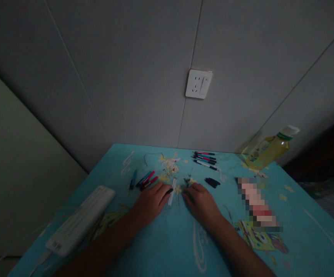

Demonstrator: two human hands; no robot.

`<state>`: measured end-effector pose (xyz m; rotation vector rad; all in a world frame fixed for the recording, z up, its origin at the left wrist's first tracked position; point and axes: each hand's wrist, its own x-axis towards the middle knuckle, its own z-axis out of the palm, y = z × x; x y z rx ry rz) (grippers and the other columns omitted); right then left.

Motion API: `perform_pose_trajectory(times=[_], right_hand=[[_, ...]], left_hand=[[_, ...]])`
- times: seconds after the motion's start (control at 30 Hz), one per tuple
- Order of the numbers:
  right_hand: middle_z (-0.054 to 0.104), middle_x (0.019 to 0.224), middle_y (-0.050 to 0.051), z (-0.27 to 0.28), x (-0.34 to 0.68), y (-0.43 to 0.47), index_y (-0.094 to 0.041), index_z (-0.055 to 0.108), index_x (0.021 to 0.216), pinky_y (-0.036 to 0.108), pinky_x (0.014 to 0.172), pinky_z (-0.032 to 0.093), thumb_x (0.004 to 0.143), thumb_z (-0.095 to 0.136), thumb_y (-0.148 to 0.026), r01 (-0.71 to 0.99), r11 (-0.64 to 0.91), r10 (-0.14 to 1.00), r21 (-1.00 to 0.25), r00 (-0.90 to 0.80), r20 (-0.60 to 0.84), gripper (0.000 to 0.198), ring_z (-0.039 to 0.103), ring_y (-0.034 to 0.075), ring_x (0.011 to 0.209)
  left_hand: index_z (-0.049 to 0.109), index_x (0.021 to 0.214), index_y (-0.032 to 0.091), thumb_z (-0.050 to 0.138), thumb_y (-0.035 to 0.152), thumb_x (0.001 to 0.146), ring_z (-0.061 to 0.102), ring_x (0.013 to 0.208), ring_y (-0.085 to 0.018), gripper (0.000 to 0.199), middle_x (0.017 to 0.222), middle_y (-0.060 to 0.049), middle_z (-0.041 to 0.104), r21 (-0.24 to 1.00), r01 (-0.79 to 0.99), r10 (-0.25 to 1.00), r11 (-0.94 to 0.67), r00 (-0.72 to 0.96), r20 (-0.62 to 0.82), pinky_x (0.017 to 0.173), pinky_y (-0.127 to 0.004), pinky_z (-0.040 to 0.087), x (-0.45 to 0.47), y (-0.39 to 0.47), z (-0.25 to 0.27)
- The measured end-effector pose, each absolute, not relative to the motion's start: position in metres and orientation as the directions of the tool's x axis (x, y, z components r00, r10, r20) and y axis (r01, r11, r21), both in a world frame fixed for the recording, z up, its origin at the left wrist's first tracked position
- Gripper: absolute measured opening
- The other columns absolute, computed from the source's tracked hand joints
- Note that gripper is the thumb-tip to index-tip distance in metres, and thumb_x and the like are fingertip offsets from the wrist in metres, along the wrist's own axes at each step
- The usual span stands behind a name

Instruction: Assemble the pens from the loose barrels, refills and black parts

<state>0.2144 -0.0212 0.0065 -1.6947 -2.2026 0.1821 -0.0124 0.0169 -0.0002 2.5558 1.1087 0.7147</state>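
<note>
My left hand (153,202) has its fingers curled, with a small black pen part (169,191) between thumb and fingertips. Right beside it lie several thin white sticks (171,194), like pen refills, side by side. My right hand (201,201) is closed with its fingertips low over the table; what it holds, if anything, I cannot make out. Small dark pieces (187,180) lie just beyond its fingers. Left of my left hand are several blue and red pen barrels (146,180) with black ends. A small pile of black pen parts (212,182) rests to the right.
Several whole pens (205,160) lie near the back edge of the blue patterned table (167,246). A bottle of yellow drink (266,152) stands at the back right. A blurred-out long object (258,204) is at the right. At the left lies a white power strip (80,219).
</note>
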Motion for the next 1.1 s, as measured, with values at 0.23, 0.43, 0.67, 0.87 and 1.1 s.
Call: perform_pose_trajectory(times=[0.23,0.43,0.67,0.87,1.1], right_hand=[[0.064,0.096,0.007,0.0041,0.2168,-0.021,-0.022,0.07,0.107,0.031,0.088,0.046,0.096,0.052,-0.027,0.914,0.263,0.958,-0.309,-0.209,0.197,0.022,0.061,0.02,0.092],[0.063,0.095,0.007,0.0017,0.215,-0.021,-0.022,0.07,0.105,0.03,0.086,0.046,0.095,0.053,-0.026,0.902,0.285,0.953,-0.324,-0.231,0.197,0.019,0.06,0.02,0.091],[0.063,0.095,0.006,0.002,0.2143,-0.0217,-0.023,0.069,0.103,0.03,0.088,0.046,0.091,0.054,-0.015,0.883,0.324,0.943,-0.34,-0.274,0.188,0.021,0.06,0.019,0.092],[0.064,0.095,0.006,0.0007,0.2156,-0.0211,-0.023,0.069,0.104,0.032,0.09,0.047,0.087,0.056,-0.01,0.87,0.344,0.937,-0.353,-0.294,0.19,0.025,0.061,0.02,0.094],[0.065,0.096,0.008,0.0011,0.2142,-0.0212,-0.022,0.067,0.108,0.035,0.087,0.049,0.091,0.056,-0.015,0.846,0.386,0.918,-0.369,-0.31,0.249,0.022,0.061,0.022,0.092]], left_hand=[[0.057,0.115,0.022,0.047,0.027,0.098,0.061,0.096,-0.019,0.02,0.106,-0.006,0.062,0.43,0.619,0.751,-0.657,0.581,0.313,0.087,-0.033,0.051,-0.0138,0.0163,-0.0026],[0.058,0.109,0.021,0.049,0.029,0.098,0.06,0.096,-0.019,0.016,0.103,-0.005,0.061,0.408,0.618,0.739,-0.672,0.598,0.31,0.086,-0.032,0.05,-0.0138,0.0165,-0.0025],[0.058,0.101,0.021,0.047,0.034,0.099,0.062,0.085,-0.017,0.017,0.093,-0.003,0.063,0.408,0.635,0.751,-0.656,0.604,0.267,0.078,-0.029,0.049,-0.0128,0.0137,-0.0002],[0.058,0.104,0.021,0.045,0.034,0.1,0.062,0.087,-0.017,0.019,0.094,-0.003,0.064,0.419,0.639,0.758,-0.645,0.606,0.243,0.081,-0.028,0.048,-0.0125,0.013,-0.0006],[0.061,0.101,0.021,0.049,0.036,0.099,0.063,0.09,-0.017,0.019,0.096,-0.003,0.065,0.395,0.651,0.754,-0.648,0.623,0.209,0.083,-0.029,0.048,-0.0117,0.0125,-0.0042]])
